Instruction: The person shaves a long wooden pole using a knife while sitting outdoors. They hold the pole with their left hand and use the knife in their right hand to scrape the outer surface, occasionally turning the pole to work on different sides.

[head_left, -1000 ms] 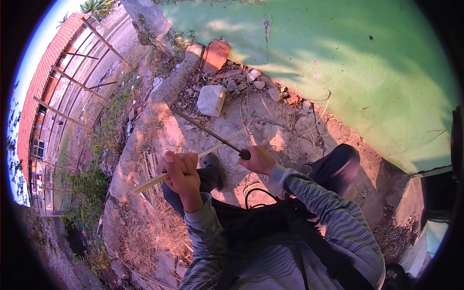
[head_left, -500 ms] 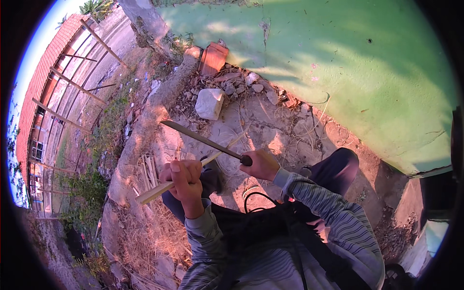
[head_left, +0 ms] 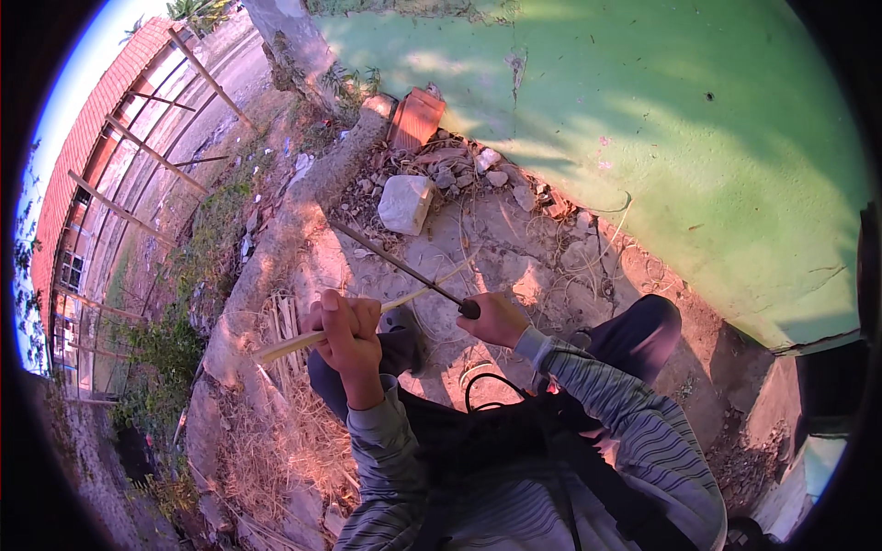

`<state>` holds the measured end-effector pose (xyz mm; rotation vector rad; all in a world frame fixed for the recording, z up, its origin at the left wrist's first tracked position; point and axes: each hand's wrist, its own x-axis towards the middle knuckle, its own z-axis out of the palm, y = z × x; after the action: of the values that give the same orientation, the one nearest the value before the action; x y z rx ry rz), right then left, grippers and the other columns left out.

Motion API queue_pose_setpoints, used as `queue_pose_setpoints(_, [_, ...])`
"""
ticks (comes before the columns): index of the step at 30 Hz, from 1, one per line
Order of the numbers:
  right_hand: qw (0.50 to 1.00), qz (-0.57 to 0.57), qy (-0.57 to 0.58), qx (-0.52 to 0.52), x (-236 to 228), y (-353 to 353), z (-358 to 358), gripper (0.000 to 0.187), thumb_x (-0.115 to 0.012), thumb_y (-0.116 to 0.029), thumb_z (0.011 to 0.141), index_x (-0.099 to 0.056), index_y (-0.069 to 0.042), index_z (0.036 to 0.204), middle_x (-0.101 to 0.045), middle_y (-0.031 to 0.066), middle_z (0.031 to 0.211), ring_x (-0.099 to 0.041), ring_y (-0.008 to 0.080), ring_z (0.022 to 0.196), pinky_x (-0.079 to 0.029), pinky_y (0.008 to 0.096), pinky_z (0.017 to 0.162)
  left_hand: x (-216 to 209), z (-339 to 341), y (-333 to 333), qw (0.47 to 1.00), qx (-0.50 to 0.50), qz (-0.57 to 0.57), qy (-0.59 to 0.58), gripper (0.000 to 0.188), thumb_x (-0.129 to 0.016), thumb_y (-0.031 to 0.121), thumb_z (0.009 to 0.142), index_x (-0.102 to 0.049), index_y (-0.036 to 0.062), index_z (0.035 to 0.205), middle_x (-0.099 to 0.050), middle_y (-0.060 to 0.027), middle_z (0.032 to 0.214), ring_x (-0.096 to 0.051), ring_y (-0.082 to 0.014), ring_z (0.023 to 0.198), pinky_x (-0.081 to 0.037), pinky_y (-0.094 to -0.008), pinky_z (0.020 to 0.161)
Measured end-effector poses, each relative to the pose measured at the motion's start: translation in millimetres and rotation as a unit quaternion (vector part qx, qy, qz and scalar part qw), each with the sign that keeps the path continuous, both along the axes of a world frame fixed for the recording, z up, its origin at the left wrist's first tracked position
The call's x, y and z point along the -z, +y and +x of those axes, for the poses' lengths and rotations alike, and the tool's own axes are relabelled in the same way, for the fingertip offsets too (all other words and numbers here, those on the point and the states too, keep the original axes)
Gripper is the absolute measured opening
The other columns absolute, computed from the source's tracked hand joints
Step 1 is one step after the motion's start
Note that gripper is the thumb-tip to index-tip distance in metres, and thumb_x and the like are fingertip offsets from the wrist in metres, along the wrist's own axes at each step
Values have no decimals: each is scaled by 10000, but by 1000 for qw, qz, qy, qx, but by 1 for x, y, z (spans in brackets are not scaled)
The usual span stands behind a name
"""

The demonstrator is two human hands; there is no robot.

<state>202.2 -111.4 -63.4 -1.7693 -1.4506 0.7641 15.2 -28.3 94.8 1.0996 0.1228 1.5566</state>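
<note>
My left hand (head_left: 347,347) is closed around a pale split strip of wood or bamboo (head_left: 288,348). One end sticks out to the left of the fist; the thinner far end slants up to the right, beneath the blade. In my right hand (head_left: 499,320) is the dark handle of a long machete (head_left: 390,260), its blade pointing up and left. The blade passes over the strip close to the handle; whether they touch I cannot tell. Several similar strips (head_left: 284,323) lie on the ground beside my left hand.
A whitish stone block (head_left: 404,204) sits ahead, with an orange tile (head_left: 417,120) and rubble behind it along the green wall (head_left: 643,147). Thin shavings (head_left: 266,436) cover the ground at lower left. My bent knees (head_left: 634,335) flank the work.
The machete blade has tilted and now looks narrower, its tip a little further right. The strip's left end has risen slightly with my left hand. The whole view has shifted a little.
</note>
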Motion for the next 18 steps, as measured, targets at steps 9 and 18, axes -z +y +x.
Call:
queue_pose_setpoints(9, [999,-1,-52,-3,-25,-8,-6,361,-716,-377,758,-689,-26,839,-679,188,747,-671,391,732,-530,467,691,3,-13,2,1000,-6,-19,17,377,-459,53,1015,-364,79,652,-226,49,483,-195,-48,359,-136,-266,376])
queue_pose_setpoints(18, [991,-128,-34,5,35,-14,23,385,-694,-391,787,-701,-14,871,-667,203,747,-673,365,712,-519,464,680,4,-11,2,1000,13,-3,15,443,-461,47,1007,-312,90,592,-232,37,462,-197,-58,352,-139,-265,370])
